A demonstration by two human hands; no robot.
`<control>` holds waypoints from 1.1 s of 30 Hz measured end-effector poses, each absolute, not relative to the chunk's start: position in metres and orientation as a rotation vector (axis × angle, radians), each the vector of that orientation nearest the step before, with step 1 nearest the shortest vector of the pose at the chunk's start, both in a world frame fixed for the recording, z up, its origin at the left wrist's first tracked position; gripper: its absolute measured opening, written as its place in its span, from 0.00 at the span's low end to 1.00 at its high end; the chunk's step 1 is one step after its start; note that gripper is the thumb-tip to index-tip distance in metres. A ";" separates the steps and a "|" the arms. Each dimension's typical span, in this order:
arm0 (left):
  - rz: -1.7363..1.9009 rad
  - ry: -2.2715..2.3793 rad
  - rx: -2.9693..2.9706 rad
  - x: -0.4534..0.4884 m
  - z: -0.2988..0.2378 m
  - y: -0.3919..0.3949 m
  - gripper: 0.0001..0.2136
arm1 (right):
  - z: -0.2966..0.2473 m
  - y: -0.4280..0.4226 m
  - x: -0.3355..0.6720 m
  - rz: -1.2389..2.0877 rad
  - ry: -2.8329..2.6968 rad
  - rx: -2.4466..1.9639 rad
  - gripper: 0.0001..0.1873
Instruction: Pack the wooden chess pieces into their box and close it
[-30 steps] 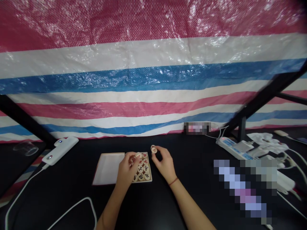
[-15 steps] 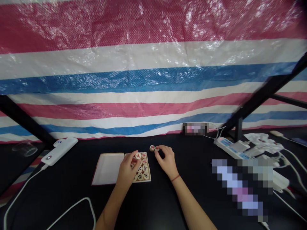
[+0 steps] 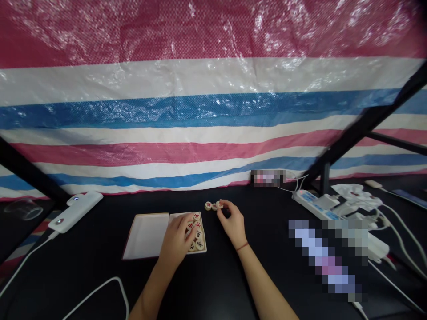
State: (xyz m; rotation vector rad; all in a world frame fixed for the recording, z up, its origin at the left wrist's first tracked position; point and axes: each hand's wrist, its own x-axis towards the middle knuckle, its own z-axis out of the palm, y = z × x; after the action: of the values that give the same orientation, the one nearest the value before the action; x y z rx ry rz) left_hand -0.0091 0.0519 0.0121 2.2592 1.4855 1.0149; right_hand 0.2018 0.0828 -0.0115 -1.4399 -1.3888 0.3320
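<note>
Striped tarp point(image 3: 200, 106) hangs behind black table point(image 3: 83, 275). White power bank point(image 3: 76, 212) near left edge, power strip point(image 3: 310, 204) at right. Mid-table: white box lid point(image 3: 146, 235) edge to edge with wooden tray point(image 3: 204, 235) of xiangqi pieces point(image 3: 199, 234). Left hand point(image 3: 175, 240) covers tray's near half, fingers down on pieces, cannot tell if grip is clamped. Right hand point(image 3: 233, 224) past tray's far right corner, grip together on loose piece point(image 3: 219, 205), second loose piece point(image 3: 208, 206) just beside, both near table's back edge
</note>
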 end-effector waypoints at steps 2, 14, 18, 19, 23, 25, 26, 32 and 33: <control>1.040 1.476 2.292 -0.010 0.011 0.053 0.13 | -0.019 0.088 0.210 0.279 -1.461 -1.476 0.13; 1.167 1.537 2.333 -0.012 0.006 0.058 0.09 | -0.031 0.092 0.209 0.229 -1.679 -1.529 0.11; 1.131 1.544 2.315 -0.013 0.005 0.059 0.09 | -0.029 0.092 0.208 0.218 -1.679 -1.538 0.12; 1.115 1.546 2.310 -0.013 0.004 0.058 0.09 | -0.030 0.092 0.208 0.214 -1.681 -1.533 0.12; 0.956 1.729 2.278 -0.013 0.008 0.056 0.11 | -0.032 0.092 0.208 0.177 -1.690 -1.514 0.13; 0.806 1.945 2.231 -0.012 0.015 0.055 0.11 | -0.033 0.093 0.208 0.173 -1.701 -1.502 0.14; 0.722 2.047 2.205 -0.011 0.020 0.056 0.12 | -0.032 0.093 0.208 0.169 -1.699 -1.496 0.14; 0.300 2.191 2.110 0.003 0.045 0.066 0.17 | -0.019 0.086 0.202 0.033 -1.572 -1.469 0.11; 0.274 2.183 2.095 0.006 0.046 0.066 0.17 | -0.016 0.084 0.199 0.053 -1.599 -1.446 0.10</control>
State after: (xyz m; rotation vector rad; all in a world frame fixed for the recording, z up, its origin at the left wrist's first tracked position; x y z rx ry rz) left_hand 0.0063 0.0664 0.0460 2.0947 2.1834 0.2739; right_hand 0.1994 0.0839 -0.0158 -1.4463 -1.5990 0.0527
